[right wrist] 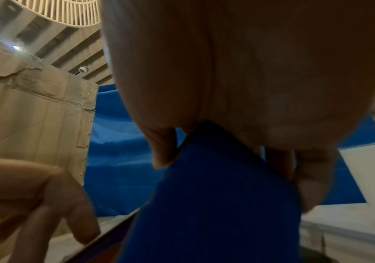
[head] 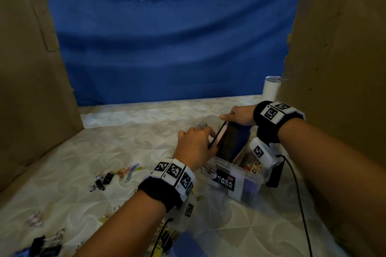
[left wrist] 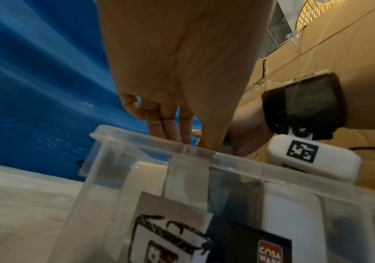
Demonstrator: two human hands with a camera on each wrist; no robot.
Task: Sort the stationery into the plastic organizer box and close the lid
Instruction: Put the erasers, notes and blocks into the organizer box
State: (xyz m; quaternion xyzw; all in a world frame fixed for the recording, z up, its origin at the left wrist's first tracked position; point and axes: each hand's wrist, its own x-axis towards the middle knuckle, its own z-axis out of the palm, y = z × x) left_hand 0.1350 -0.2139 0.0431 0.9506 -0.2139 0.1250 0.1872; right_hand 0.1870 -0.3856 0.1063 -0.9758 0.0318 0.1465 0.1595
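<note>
Head view shows the clear box [head: 238,175], lid off or swung out of sight, with both hands busy over its far end. The right hand [head: 240,115] pinches the top of a blue pad [head: 243,134] standing upright in the box, thumb on one face and fingers on the other, as the right wrist view confirms [right wrist: 216,195]. The left hand [head: 196,144] curls its fingers against a thin dark-edged book [head: 218,135] leaning just beside the pad on the box's left side; whether it grips or only steadies that book I cannot tell for sure, though the fingers look bent round its edge. The step in hand seems to be seating these flat items on end in the box's large compartment. Next, I judge, both need to slide down below the rim [left wrist: 204,153] or be laid flat, since they stand proud of it and a lid would not shut over them. Left of the box, binder clips [head: 103,179] and coloured paper clips [head: 130,170] lie loose on the cloth, well apart from it, still to be sorted. A white tumbler [head: 271,88] stands behind the box, and cardboard walls flank it, closer on the right, so the freest room is to its left.
</note>
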